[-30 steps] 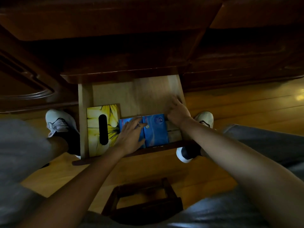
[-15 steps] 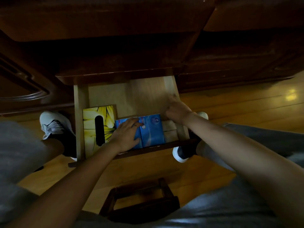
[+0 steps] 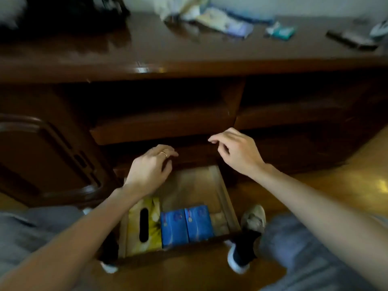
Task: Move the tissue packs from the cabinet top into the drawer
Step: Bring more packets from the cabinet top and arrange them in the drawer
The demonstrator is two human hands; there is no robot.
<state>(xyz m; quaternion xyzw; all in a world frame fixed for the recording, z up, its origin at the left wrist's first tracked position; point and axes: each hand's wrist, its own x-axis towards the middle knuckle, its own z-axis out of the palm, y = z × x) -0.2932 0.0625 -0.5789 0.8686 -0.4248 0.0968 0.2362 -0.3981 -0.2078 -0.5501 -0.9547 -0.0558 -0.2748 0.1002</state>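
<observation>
Left hand [image 3: 150, 171]: mine, empty, fingers loosely curled, held above the back of the open drawer [image 3: 227, 206]. Ring on one finger.

Right hand [image 3: 236, 151]: mine, empty, fingers half bent, raised higher, in front of the dark shelf opening, apart from the left.

Drawer contents, front row, left to right: one yellow tissue box [image 3: 144, 225] with a dark oval slot; two blue tissue packs [image 3: 185, 224], side by side and touching; a pale item at the right wall, too dim to name. Back half of the drawer bare.

Counter [image 3: 147, 53], cabinet top: a blurred heap of pale and bluish packets [image 3: 220, 22] near the middle; one small teal packet [image 3: 280, 32] to its right; a dark flat object [image 3: 349, 39] further right. Which of these are tissue packs I cannot tell.

Status, by my judgement: partly done. Some packs stowed, room left in the drawer, likely more to fetch from the counter.
</observation>
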